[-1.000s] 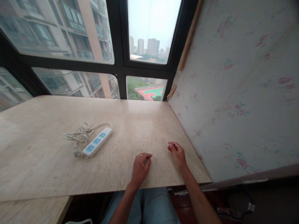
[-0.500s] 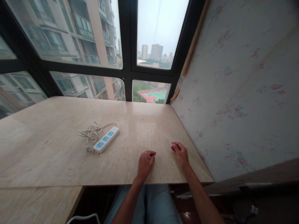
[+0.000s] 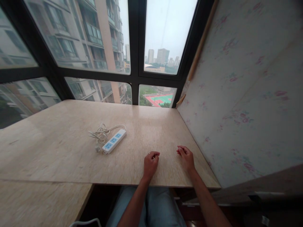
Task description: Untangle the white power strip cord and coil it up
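Note:
My left hand rests on the stone-look tabletop near its front edge. Its fingers are curled in loosely, a ring shows on one of them, and I see nothing held. To the right, apart from it, my right hand also lies on the tabletop with fingers bent together and nothing visible in them. The nearest object is a white power strip with blue socket faces, lying slanted to the left of my left hand. Its white cord is bunched behind it, and the plug sits at its near left end.
Dark-framed windows stand along the back of the tabletop. A flower-patterned wall closes off the right side. Below the front edge are my legs in jeans, and a pale curved bar shows at lower left.
The camera view has turned a little, so the power strip and windows appear farther right. Both hands keep nearly the same curled pose and place on the tabletop.

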Motion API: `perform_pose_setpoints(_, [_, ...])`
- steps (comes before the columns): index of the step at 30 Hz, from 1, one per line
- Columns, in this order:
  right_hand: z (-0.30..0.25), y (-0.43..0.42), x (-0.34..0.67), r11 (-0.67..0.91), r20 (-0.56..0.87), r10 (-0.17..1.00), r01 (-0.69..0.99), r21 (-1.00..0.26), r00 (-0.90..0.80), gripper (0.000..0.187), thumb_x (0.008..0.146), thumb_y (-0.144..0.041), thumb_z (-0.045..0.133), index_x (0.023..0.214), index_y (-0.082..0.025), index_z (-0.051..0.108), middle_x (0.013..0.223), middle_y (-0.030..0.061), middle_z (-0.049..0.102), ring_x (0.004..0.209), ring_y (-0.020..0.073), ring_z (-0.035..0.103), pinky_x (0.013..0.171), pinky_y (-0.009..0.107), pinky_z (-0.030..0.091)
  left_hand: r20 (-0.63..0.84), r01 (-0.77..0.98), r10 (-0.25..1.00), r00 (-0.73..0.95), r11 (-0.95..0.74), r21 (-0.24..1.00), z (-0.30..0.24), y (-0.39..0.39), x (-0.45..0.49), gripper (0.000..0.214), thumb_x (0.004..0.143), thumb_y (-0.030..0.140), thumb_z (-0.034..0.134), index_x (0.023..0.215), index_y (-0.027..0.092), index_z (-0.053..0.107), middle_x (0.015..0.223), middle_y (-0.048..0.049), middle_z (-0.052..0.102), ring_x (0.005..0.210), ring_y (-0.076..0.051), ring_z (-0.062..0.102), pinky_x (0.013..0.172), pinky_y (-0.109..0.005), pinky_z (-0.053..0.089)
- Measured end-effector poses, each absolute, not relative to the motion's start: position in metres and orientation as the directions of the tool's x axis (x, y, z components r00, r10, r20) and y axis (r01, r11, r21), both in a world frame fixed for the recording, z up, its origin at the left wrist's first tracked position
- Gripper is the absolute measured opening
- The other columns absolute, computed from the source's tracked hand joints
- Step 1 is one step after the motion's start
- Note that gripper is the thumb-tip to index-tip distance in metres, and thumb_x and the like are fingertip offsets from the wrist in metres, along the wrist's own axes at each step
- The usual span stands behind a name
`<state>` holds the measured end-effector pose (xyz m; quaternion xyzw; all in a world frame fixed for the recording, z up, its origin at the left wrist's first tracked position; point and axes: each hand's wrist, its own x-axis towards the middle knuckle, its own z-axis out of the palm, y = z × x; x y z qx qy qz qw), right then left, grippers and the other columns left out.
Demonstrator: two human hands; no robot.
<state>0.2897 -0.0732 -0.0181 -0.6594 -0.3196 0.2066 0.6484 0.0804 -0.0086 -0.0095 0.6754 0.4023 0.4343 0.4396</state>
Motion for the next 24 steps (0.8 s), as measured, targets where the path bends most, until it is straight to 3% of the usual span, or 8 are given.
perform_pose_setpoints(24, [-0.0108,-0.0723,0.2918,0.07,0.107,0.66,0.081,-0.994,0.743,0.038,0.069,-0.05,0.07,0.088,-0.016,0.071,0.073,0.0051,0.068,0.068,0.0186,0.062,0.067,0.034,0.052,0.205,0.291,0.939,0.277,-0.285,0.913,-0.0058,-0.0113,0.0859,0.022,0.076,0.009,0.05,0.079,0.017,0.07,0.081,-0.0033,0.072,0.075,-0.015,0.064,0.072,-0.029,0.047])
